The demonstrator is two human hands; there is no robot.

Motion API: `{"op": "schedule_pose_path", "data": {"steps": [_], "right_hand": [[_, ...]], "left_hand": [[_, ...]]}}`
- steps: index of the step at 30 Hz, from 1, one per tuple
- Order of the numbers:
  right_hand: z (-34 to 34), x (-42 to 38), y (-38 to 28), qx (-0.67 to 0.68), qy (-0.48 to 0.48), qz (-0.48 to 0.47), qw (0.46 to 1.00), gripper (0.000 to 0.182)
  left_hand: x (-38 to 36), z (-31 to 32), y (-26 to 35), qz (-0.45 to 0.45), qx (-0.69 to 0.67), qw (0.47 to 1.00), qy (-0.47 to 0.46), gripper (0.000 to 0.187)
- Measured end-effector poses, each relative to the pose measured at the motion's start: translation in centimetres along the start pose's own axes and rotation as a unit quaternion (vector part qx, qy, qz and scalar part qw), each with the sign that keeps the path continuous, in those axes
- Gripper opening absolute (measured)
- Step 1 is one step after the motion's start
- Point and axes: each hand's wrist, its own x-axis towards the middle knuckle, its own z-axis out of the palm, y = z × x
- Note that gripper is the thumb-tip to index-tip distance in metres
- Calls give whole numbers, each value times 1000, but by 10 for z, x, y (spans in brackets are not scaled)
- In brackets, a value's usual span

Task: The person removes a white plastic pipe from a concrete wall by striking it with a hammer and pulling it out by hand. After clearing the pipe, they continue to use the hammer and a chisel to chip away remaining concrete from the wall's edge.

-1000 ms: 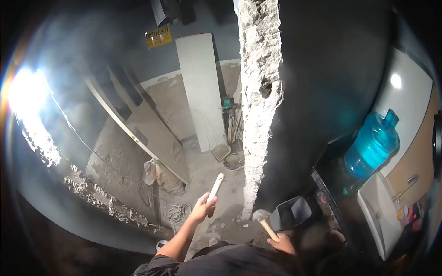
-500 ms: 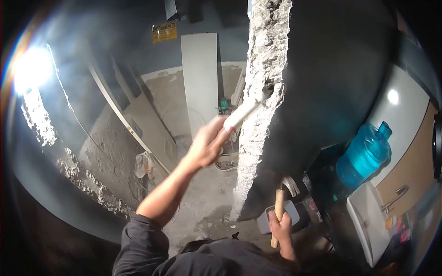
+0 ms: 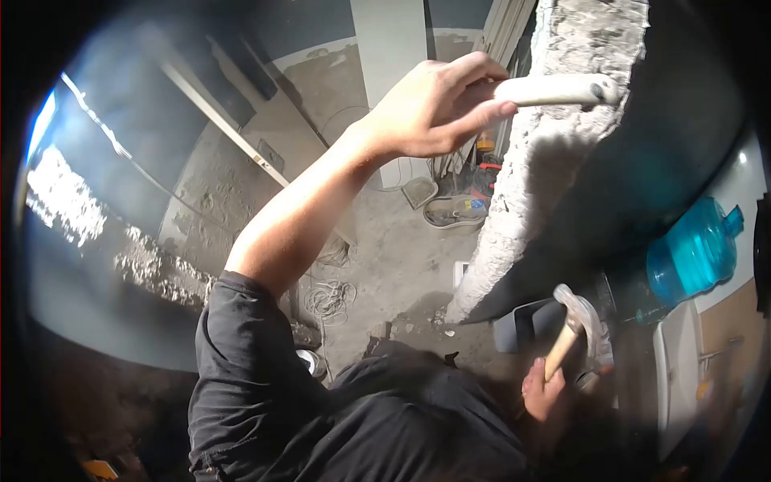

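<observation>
My left hand (image 3: 430,104) is stretched forward, fingers wrapped round a white-handled tool (image 3: 562,89). The far end of that handle lies across the rough, broken plaster edge of the wall (image 3: 526,181); its other end is hidden by my fingers, so its kind does not show. Lower down on the right, my right hand (image 3: 544,390) grips a claw hammer (image 3: 562,350) by its wooden handle, the metal head up and apart from the wall.
To the right are a blue water jug (image 3: 695,249) and a white sink (image 3: 675,369). A grey bin (image 3: 510,329) stands behind the hammer. On the floor are a coiled cord (image 3: 329,301) and a tub (image 3: 454,213). Boards (image 3: 233,120) lean at the left.
My view has tipped down and shifted left. The left hand has moved up along the wall edge, and the white handle has swung closer to level. The hammer now tilts to the right.
</observation>
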Motion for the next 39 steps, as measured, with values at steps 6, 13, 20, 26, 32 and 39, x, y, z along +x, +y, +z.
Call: {"op": "schedule_pose_path", "data": {"steps": [6, 13, 20, 26, 32, 39], "right_hand": [[58, 12, 12, 9, 108, -133, 985, 13], [201, 56, 17, 47, 362, -140, 921, 11], [355, 50, -16, 62, 448, -263, 852, 38], [396, 47, -70, 83, 495, -308, 808, 49], [423, 49, -109, 3, 545, -338, 767, 56], [420, 40, -123, -96, 537, -391, 741, 60]], "left_hand": [[23, -12, -66, 267, 18, 963, -7, 36], [30, -4, -157, 427, -77, 898, -70, 36], [47, 17, -223, 369, -279, 883, -80, 34], [55, 34, -241, 364, -346, 859, -100, 29], [54, 35, -227, 375, -382, 840, -90, 29], [47, 22, -221, 331, -398, 851, -92, 29]]}}
